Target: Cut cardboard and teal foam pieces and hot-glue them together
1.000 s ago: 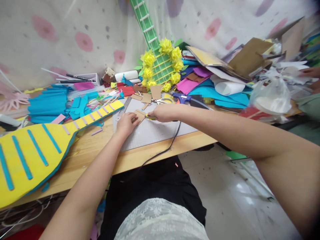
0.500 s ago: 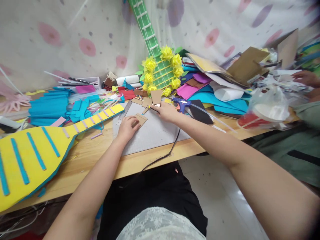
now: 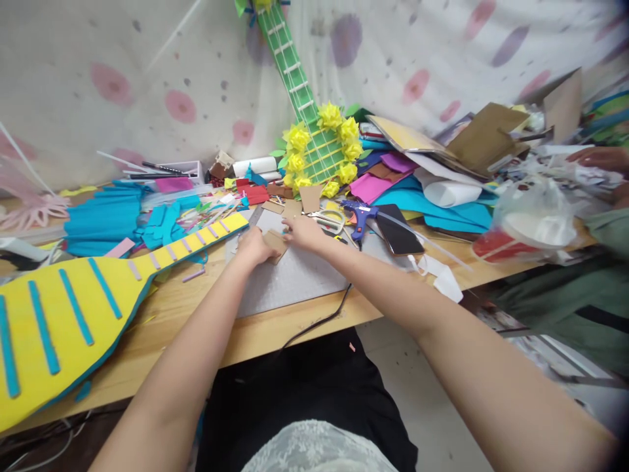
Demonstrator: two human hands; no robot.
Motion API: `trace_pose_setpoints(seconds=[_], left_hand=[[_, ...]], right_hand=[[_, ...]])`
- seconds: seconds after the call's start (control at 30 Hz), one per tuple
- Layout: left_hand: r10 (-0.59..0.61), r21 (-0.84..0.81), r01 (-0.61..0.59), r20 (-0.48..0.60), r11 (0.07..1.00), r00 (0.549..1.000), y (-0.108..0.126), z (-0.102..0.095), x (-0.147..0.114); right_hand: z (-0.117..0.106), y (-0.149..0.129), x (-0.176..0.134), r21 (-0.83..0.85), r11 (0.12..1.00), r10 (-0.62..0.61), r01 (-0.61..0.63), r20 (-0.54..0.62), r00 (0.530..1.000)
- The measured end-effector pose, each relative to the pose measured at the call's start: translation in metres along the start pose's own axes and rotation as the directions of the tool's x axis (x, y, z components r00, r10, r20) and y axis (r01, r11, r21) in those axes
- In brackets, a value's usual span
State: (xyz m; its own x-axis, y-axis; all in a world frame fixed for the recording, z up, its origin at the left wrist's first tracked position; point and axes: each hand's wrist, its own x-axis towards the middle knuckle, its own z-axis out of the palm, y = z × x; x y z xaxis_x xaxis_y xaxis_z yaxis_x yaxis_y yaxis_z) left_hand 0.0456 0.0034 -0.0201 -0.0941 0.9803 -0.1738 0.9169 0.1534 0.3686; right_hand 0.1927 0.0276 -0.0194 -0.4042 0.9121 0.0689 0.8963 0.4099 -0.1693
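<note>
A small brown piece of cardboard [image 3: 276, 245] is over the grey cutting mat [image 3: 295, 282]. My left hand [image 3: 253, 248] is closed on its left side, the thumb lying along the near edge. At the upper right edge of the same piece are the curled fingers of my right hand [image 3: 303, 233]; their tips seem to touch it, though the contact is small and blurred. Just beyond my right hand lie scissors [image 3: 331, 221] with pale handles and a yellow-and-black tool [image 3: 339, 238]. Another cardboard piece [image 3: 310, 198] stands behind my hands.
A blue glue gun [image 3: 361, 215] and a phone [image 3: 399, 229] lie right of the mat. A yellow guitar-shaped craft [image 3: 63, 314] covers the table's left; a green one [image 3: 319, 157] leans behind. At right are coloured sheets [image 3: 432, 206], a bagged tub [image 3: 525, 229] and another person's hand [image 3: 599, 158].
My right hand no longer holds the dark, yellow-tipped tool and has moved left to the cardboard. My left fingers have closed further around the piece. The view has shifted slightly.
</note>
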Motion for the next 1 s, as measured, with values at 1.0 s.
trace_pose_setpoints(seconds=[1.0], left_hand=[[0.028, -0.365, -0.046, -0.054, 0.930, 0.998, -0.015, 0.006, 0.002]], right_hand=[[0.009, -0.005, 0.019, 0.817, 0.560, 0.149, -0.133, 0.059, 0.987]])
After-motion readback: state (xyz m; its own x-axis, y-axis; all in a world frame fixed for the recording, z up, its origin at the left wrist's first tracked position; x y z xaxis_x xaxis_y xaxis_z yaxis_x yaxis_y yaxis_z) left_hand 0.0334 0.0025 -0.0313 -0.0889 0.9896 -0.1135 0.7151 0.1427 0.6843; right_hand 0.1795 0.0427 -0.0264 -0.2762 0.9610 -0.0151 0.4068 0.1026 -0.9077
